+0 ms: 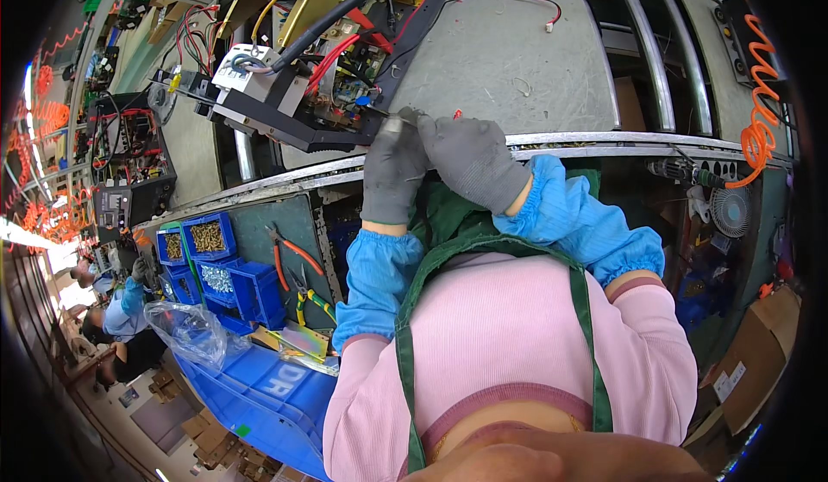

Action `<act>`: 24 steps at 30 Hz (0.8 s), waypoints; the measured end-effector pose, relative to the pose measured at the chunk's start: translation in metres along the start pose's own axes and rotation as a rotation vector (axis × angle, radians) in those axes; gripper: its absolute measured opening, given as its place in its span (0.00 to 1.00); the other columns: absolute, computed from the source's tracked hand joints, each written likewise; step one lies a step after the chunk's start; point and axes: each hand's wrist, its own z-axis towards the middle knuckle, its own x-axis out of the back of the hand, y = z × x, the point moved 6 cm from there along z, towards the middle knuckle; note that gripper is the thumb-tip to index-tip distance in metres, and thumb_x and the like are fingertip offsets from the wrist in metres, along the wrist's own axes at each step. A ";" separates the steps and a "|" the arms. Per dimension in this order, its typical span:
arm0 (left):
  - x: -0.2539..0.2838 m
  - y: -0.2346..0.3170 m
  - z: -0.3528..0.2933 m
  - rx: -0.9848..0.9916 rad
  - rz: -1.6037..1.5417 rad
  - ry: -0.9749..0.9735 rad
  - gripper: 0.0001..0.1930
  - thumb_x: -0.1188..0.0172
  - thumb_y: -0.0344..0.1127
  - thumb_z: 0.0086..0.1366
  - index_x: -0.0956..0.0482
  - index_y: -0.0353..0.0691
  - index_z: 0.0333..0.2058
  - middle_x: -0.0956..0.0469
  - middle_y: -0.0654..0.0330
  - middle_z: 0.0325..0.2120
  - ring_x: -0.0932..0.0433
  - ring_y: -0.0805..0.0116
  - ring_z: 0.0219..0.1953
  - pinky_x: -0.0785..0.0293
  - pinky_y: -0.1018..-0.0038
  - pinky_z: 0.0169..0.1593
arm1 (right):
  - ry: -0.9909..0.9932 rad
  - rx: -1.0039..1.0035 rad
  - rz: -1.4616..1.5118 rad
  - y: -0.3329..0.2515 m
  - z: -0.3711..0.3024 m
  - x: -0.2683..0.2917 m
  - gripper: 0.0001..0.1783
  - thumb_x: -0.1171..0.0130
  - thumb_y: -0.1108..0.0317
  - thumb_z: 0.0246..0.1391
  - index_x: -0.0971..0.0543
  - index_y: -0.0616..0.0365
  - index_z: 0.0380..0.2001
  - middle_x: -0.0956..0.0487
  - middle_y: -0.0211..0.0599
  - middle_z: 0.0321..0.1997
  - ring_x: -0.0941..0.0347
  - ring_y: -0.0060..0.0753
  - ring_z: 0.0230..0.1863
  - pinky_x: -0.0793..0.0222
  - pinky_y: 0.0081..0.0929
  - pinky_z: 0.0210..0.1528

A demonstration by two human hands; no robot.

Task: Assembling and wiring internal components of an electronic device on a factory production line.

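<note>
Both of my hands wear grey work gloves and meet at the front edge of the bench. My left hand [394, 176] is closed, its thumb and fingertips pinched. Against it my right hand [474, 159] is curled, fingertips touching those of the left. What lies between the fingers is hidden; a small red tip [458, 114] shows just beyond the right hand. Close by on the left is an opened electrical unit [289, 107] with a dark casing, a circuit board, red wires and a thick black cable [336, 18]. Thin red and black wires with a white connector [549, 27] lie on the bench top.
Blue bins [207, 236] with small screws stand at the left, beside orange-handled pliers [293, 256] and yellow-green-handled pliers [317, 303]. A blue crate [259, 404] is below them. An orange coiled hose [759, 128] hangs at right, near a small fan [731, 210]. People work at far left.
</note>
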 end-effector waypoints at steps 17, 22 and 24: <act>0.047 0.020 -0.039 -0.118 0.630 0.385 0.16 0.47 0.33 0.67 0.28 0.32 0.51 0.23 0.55 0.38 0.23 0.70 0.41 0.27 0.79 0.41 | 0.204 0.048 0.053 0.024 -0.018 0.039 0.06 0.44 0.66 0.53 0.25 0.53 0.34 0.23 0.37 0.24 0.23 0.42 0.27 0.27 0.40 0.28; 0.095 0.054 -0.047 -0.335 1.267 0.584 0.18 0.41 0.37 0.62 0.26 0.31 0.47 0.22 0.53 0.38 0.23 0.69 0.36 0.27 0.74 0.41 | 0.172 0.078 0.093 0.020 -0.007 0.032 0.05 0.45 0.67 0.53 0.24 0.54 0.33 0.23 0.39 0.25 0.22 0.45 0.29 0.26 0.40 0.30; 0.084 0.067 -0.052 -0.492 1.382 0.673 0.21 0.37 0.39 0.59 0.27 0.31 0.45 0.22 0.53 0.37 0.23 0.66 0.37 0.27 0.70 0.43 | 0.142 0.129 0.084 0.015 0.001 0.034 0.05 0.45 0.68 0.52 0.24 0.55 0.33 0.22 0.40 0.26 0.22 0.46 0.30 0.26 0.40 0.30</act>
